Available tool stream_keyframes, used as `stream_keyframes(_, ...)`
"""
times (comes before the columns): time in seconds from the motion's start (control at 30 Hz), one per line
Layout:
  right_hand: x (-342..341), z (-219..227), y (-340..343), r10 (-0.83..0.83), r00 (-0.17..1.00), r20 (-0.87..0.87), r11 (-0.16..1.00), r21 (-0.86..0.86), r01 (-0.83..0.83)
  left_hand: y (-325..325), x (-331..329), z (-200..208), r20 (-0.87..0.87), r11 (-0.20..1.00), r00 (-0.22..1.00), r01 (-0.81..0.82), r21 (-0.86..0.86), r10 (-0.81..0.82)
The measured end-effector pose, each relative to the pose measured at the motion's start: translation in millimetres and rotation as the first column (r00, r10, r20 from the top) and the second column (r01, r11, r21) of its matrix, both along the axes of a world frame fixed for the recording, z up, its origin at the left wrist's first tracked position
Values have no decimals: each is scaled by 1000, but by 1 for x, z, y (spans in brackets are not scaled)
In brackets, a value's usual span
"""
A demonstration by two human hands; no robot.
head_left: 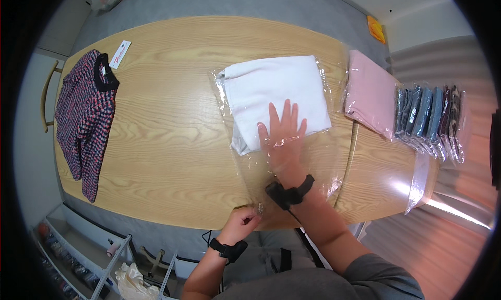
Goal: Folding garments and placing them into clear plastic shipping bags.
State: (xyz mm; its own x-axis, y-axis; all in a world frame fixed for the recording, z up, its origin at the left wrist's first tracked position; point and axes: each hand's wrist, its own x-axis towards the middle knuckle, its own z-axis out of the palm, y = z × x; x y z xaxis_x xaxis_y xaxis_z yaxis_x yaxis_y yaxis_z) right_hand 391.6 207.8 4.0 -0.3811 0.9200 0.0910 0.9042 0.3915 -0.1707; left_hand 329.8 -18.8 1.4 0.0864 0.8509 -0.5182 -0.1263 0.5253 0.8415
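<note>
A folded white garment [276, 81] lies inside a clear plastic bag [313, 169] on the table. My right hand [284, 135] reaches into the bag, fingers spread and palm down on the lower part of the garment. At the table's front edge, my left hand [241, 223] is closed on a corner of the bag's near end. The plastic wrinkles around my right forearm. Each wrist wears a black strap with a small device.
A knitted multicoloured sweater [86, 117] with a paper tag [121, 55] lies at the left of the wooden table [167, 117]. To the right are a bagged pink garment [369, 94] and a row of bagged folded clothes [428, 115]. An empty-looking clear bag [417, 182] hangs over the right edge.
</note>
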Motion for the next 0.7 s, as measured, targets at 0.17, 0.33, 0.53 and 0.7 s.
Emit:
stream_keyframes(0.17,-36,-8,30,234,950,-210,972,14,-236,-1,4,-1,10,998,998,-67,21,67)
stream_keyframes(0.33,-51,-28,61,250,857,-450,961,5,-277,-4,2,-7,6,996,997,-75,52,75)
stream_keyframes(0.53,-58,-11,68,229,892,-390,969,1,-248,3,7,5,55,986,985,-164,-40,166)
stream_keyframes(0.7,-70,-6,75,236,949,-211,960,-101,-261,-2,6,-1,47,987,986,-156,-45,159)
